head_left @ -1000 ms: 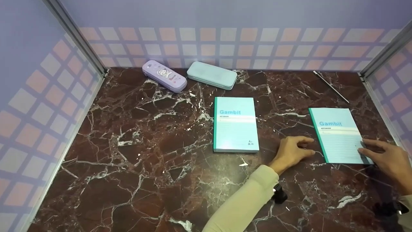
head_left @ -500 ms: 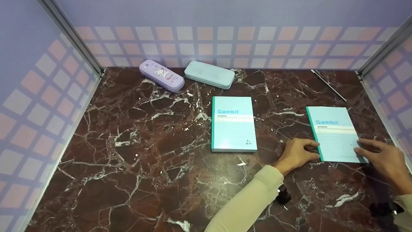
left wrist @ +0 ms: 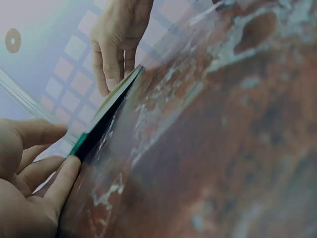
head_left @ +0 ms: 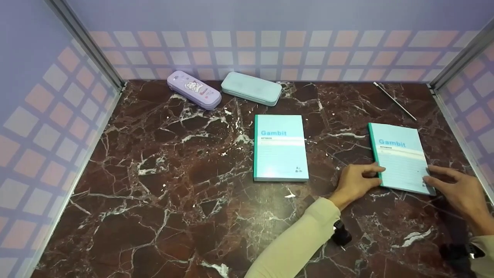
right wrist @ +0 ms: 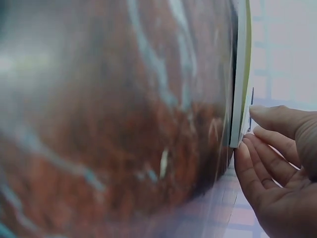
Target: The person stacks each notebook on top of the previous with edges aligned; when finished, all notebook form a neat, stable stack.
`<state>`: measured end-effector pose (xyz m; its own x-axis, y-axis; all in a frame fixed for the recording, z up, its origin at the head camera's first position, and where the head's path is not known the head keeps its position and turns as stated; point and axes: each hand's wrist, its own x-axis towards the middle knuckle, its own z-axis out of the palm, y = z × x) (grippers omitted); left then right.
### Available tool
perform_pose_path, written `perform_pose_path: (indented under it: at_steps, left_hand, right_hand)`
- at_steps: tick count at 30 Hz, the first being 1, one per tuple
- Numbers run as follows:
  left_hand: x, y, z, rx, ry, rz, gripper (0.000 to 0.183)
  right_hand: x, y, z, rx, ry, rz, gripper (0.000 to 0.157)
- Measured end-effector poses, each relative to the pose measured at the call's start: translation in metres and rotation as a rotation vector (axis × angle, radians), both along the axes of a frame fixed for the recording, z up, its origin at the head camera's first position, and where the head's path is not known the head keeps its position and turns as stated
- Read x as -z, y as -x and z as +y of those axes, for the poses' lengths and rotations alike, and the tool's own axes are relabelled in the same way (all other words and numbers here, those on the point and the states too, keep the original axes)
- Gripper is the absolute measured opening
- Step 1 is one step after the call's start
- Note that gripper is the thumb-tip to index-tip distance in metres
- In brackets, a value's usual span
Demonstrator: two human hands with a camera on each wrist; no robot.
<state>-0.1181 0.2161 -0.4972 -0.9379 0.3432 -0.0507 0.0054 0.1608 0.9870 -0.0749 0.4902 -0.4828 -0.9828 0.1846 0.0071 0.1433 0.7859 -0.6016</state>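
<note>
A light-blue "Gambit" notebook (head_left: 401, 162) with a green spine is on the right of the table, its spine side raised a little. My left hand (head_left: 357, 180) pinches the green spine. In the left wrist view a dark gap shows under the notebook's edge (left wrist: 111, 106), beside the left fingers (left wrist: 62, 181). On the opposite edge, my right hand (head_left: 461, 189) holds the notebook near its lower corner. The right wrist view has the thumb (right wrist: 275, 118) on the cover side and other fingers at the edge. A second, matching notebook (head_left: 281, 150) lies flat left of the hands.
At the back stand a purple pencil case (head_left: 195, 90) with a cartoon print and a pale-blue pencil case (head_left: 251, 88). A thin silvery stick (head_left: 395, 101) lies behind the right notebook. Purple checkered panels (head_left: 266, 54) enclose the marble-patterned table (head_left: 154, 216).
My left hand has moved right to the notebook's spine and taken hold of it. The notebook's left side has risen and it has shifted slightly. The right hand stays at its edge.
</note>
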Motion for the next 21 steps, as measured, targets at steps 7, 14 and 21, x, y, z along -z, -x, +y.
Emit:
perform_pose_path:
  at_steps: [7, 14, 21]
  left_hand:
    - [-0.004, 0.000, 0.002, -0.187, -0.210, -0.203, 0.035]
    - [-0.013, 0.000, 0.003, -0.200, -0.309, -0.268, 0.045]
    - [-0.020, 0.001, 0.003, -0.209, -0.478, -0.338, 0.056]
  right_hand:
    - [-0.004, 0.002, -0.005, 0.014, 0.084, -0.060, 0.066]
    - [-0.006, 0.003, -0.010, 0.009, 0.103, -0.066, 0.065]
    - [-0.007, 0.003, -0.014, 0.029, 0.157, -0.117, 0.067]
